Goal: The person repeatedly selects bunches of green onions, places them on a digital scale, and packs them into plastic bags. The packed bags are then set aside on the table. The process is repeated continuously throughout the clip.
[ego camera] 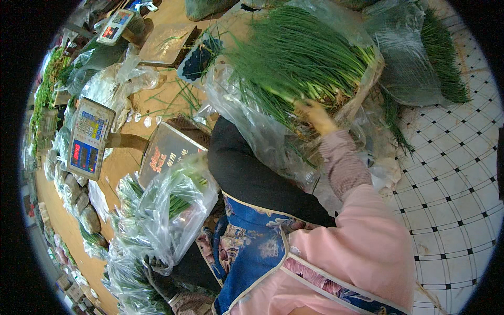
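My right hand [315, 115], blurred, is closed around the root ends of some thin green chives [271, 92]. It sits at the near edge of a large pile of chives [311, 51], whose pale stems and roots point right. Clear plastic sheeting [244, 114] is spread under and around that pile. At lower left, my left hand [159, 275] wears a dark glove and grips the gathered edge of a clear plastic bag [169, 220]. Green stalks show inside the bag, which rests against a scale's platform [167, 147].
A scale display [88, 138] stands left of its platform. Farther back are a second display [115, 26] and a metal platform [167, 43]. More bagged greens [134, 275] lie beside my left hand. Another bagged bundle [409, 59] lies at right, above the tiled floor [441, 189].
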The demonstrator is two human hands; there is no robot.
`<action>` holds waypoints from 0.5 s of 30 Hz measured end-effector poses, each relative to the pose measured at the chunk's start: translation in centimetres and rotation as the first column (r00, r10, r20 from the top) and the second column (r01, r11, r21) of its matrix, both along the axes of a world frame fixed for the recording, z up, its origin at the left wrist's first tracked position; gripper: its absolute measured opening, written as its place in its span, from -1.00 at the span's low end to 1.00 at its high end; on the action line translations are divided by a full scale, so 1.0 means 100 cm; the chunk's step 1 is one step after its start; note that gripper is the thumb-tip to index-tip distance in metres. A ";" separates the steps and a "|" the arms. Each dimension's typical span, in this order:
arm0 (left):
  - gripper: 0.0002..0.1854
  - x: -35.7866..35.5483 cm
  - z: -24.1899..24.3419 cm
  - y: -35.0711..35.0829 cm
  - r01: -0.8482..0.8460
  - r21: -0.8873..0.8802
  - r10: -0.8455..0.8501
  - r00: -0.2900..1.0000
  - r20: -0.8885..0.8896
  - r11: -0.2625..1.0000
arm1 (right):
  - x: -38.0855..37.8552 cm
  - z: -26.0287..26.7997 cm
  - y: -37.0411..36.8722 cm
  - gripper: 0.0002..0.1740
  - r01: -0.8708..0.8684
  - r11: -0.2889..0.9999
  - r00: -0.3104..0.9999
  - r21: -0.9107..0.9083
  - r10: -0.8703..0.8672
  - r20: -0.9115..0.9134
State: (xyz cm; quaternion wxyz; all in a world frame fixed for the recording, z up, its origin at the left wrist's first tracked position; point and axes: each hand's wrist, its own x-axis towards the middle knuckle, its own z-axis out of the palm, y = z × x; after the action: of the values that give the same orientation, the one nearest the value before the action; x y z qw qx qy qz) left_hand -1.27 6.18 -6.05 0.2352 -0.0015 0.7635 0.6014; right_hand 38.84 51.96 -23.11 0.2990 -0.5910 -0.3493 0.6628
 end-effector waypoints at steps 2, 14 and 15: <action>-0.49 -0.022 0.000 -0.019 -0.001 -0.386 -0.166 0.902 -0.399 0.922 | 0.021 0.019 0.005 -0.57 -0.070 0.992 0.982 0.104 0.087 -0.166; -0.65 0.141 0.007 0.242 0.921 -0.167 -0.881 0.265 -0.391 0.351 | -0.005 -0.064 -0.018 -0.69 -0.648 0.754 0.562 -0.107 0.568 0.601; -0.63 0.161 -0.004 0.258 0.962 -0.046 -0.935 0.248 -0.254 0.268 | -0.008 -0.043 -0.022 -0.69 -0.567 0.822 0.781 -0.044 0.554 0.288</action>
State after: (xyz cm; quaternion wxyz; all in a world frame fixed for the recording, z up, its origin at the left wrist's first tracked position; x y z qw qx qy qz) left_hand 14.81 31.97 -6.45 0.4590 0.5422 0.5940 0.3776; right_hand 38.08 49.73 -27.43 0.0477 -0.5435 -0.5638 0.6201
